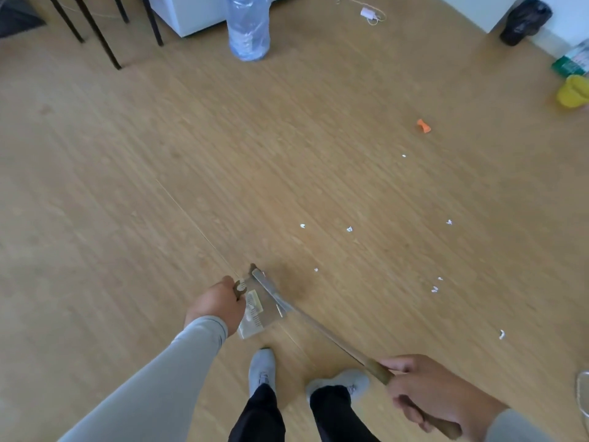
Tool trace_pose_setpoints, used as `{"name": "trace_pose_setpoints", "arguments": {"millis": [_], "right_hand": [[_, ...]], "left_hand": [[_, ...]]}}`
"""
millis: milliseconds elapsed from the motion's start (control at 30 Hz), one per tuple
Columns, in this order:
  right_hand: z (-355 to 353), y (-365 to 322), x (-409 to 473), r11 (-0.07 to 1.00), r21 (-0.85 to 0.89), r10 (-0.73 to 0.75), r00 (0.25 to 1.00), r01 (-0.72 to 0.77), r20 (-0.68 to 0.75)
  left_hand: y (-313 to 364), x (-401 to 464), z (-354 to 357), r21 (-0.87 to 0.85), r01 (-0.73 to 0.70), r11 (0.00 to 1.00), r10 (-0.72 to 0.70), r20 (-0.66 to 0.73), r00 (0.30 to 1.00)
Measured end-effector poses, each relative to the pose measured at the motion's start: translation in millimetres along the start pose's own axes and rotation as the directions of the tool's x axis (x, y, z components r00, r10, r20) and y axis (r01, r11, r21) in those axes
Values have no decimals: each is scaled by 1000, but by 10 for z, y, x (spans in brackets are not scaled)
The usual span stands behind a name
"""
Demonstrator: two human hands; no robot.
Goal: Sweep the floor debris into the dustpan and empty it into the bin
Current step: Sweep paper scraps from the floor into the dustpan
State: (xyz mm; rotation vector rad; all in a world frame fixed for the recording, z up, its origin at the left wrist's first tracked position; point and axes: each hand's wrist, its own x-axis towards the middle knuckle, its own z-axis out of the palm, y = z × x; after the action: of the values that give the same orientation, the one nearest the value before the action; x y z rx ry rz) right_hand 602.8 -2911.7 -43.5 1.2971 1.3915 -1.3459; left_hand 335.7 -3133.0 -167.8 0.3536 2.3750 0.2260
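Note:
My left hand [216,306] grips the upright handle of a pale dustpan [253,317] that rests on the wooden floor in front of my feet. My right hand [424,390] holds the wooden end of a long broom stick [322,330], which slants down to the dustpan's right side. The broom head [288,287] is a brown blur beside the pan. Small white paper scraps [349,229] lie scattered to the right, with more scraps [435,288] farther out, and an orange piece [424,126] beyond them. A black-bagged bin [526,20] stands at the far right wall.
A large clear water bottle [248,27] stands at the back centre, beside black chair legs [95,30] and a white cabinet [188,14]. A yellow object [573,90] and a green pack [570,62] lie at the right edge. A white plug with cord [369,12] lies at the back.

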Motion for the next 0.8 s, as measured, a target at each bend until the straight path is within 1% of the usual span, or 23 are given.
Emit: {"name": "trace_pose_setpoints", "arguments": {"millis": [133, 233, 267, 367, 433, 500, 633, 700, 733, 800], "right_hand": [[-66, -65, 87, 998, 35, -41, 988, 47, -147], [-217, -126, 308, 998, 22, -53, 965, 61, -257], [-262, -154, 396, 999, 0, -51, 957, 53, -287], [-352, -238, 695, 988, -151, -44, 942, -7, -332], [-319, -275, 857, 967, -248, -19, 950, -63, -312], [-181, -256, 955, 949, -300, 16, 963, -100, -270], [181, -118, 867, 932, -357, 15, 989, -69, -150], [157, -43, 737, 948, -318, 5, 998, -27, -69], [83, -23, 667, 966, -258, 4, 999, -15, -43], [-154, 12, 531, 996, -84, 7, 999, -10, -35]], "left_hand": [[-51, -1, -25, -8, 6, 1000, -6, -8, 1000], [-76, -13, -20, 2, 6, 1000, -6, -11, 1000], [-75, -20, -9, 6, 9, 1000, -9, -16, 1000], [-69, -38, 38, 8, 9, 1000, -9, -27, 1000], [-47, -22, 44, 1, 6, 1000, -6, -26, 1000], [-36, -2, 31, -3, 11, 1000, -11, -27, 1000], [-34, 32, 4, -2, 14, 1000, -14, -37, 999], [-12, 36, -15, 8, 17, 1000, -17, -36, 999], [-3, 35, -18, 9, 17, 1000, -17, -36, 999], [-3, 24, -12, 13, 16, 1000, -15, -37, 999]]}}
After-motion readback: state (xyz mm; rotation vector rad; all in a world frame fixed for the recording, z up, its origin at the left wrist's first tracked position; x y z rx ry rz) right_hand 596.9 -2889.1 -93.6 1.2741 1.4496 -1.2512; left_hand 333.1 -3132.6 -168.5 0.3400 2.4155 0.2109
